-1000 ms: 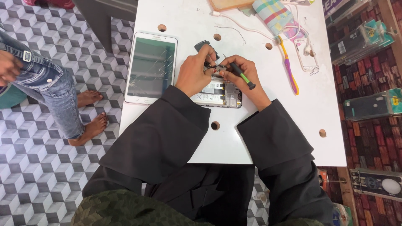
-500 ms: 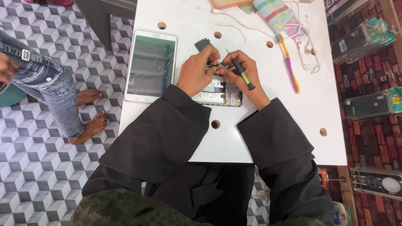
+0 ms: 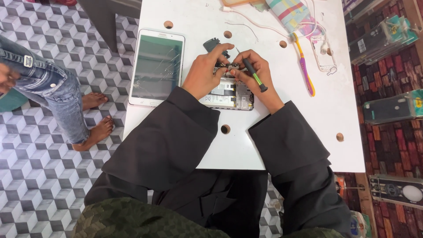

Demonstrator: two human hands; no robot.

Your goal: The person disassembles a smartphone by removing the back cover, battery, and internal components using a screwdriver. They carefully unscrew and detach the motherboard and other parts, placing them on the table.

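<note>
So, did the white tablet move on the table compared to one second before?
No. The white tablet lies at the same place beside the round hole near the table corner; only the camera view shifted slightly.

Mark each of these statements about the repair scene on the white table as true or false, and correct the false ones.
1. The right hand holds a screwdriver with a green and black handle. True.
2. The tablet lies to the right of the opened phone. False: it lies to the phone's left, near the table edge.
3. The left hand rests at the top end of the opened phone. True.
4. The toothbrush on the white table is blue. False: it is purple and yellow.
5. A barefoot person in jeans stands on the patterned floor beside the table. True.
</note>
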